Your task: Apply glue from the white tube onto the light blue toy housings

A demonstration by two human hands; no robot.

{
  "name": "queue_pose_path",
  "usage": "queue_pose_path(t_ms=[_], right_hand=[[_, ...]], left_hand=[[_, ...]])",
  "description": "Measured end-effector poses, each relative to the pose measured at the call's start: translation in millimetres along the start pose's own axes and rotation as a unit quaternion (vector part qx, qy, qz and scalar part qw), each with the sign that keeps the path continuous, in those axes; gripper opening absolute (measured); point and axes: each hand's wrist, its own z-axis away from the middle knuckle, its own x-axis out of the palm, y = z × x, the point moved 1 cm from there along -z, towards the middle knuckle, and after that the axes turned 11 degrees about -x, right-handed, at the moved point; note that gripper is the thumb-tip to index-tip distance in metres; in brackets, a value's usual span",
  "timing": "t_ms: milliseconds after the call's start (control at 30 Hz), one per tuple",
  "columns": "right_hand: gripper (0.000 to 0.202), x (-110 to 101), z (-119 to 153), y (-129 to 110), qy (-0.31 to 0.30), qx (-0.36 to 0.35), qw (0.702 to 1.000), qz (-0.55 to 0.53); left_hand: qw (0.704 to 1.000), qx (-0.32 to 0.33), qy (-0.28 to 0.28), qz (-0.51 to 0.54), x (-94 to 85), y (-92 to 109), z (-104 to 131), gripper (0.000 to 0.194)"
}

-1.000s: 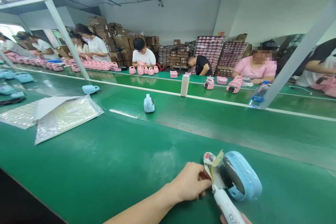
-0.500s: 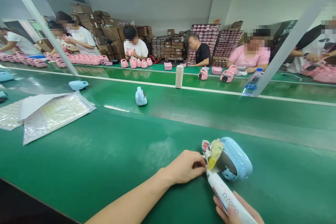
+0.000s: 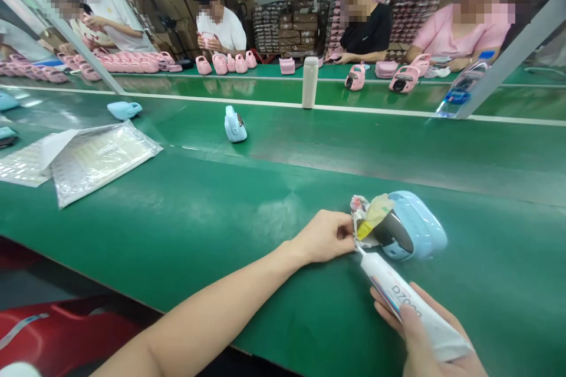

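Observation:
My right hand [image 3: 420, 330] grips a white tube of glue [image 3: 398, 288] marked with D7 and further digits; its nozzle points up and left. At that nozzle, my left hand [image 3: 329, 235] is closed with thumb and fingers pinched on the edge of a crumpled piece of paper [image 3: 360, 212]. Whether those fingertips also touch the nozzle I cannot tell. A yellowish scrap [image 3: 375, 215] sticks out of the paper. Right behind it, a light blue plastic casing [image 3: 418, 224] with a dark glossy panel lies on the green table.
Farther off stand another blue casing [image 3: 234, 125], a beige bottle [image 3: 310, 83] and a water bottle [image 3: 464, 85] by a slanted post. Plastic-wrapped sheets [image 3: 104, 159] lie at left. Across the table, several people handle pink casings [image 3: 132, 62]. A red stool [image 3: 57, 336] is below the near edge.
The view has tilted down, so everything sits higher and the near table edge and red stool show. Both hands keep their hold on the paper and the glue tube.

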Motion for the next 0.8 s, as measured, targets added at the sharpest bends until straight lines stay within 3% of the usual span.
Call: queue_pose_path(t_ms=[167,433,667,800], right_hand=[[0.067,-16,-9,17,-0.002,-0.029,0.998,-0.063],[0.065,-16,-10,14,-0.001,-0.023,0.998,-0.05],[0.057,-5,-1,-9,-0.036,-0.044,0.995,0.083],[0.041,1,5,-25,-0.05,-0.072,0.971,0.22]], left_hand=[[1.0,-0.005,-0.018,0.015,-3.5,1,0,0.005],[0.998,-0.008,-0.051,0.034,-9.5,3,4,0.01],[0.997,-0.013,-0.059,0.043,-10.2,4,4,0.012],[0.998,-0.008,-0.053,0.034,-11.0,5,4,0.014]])
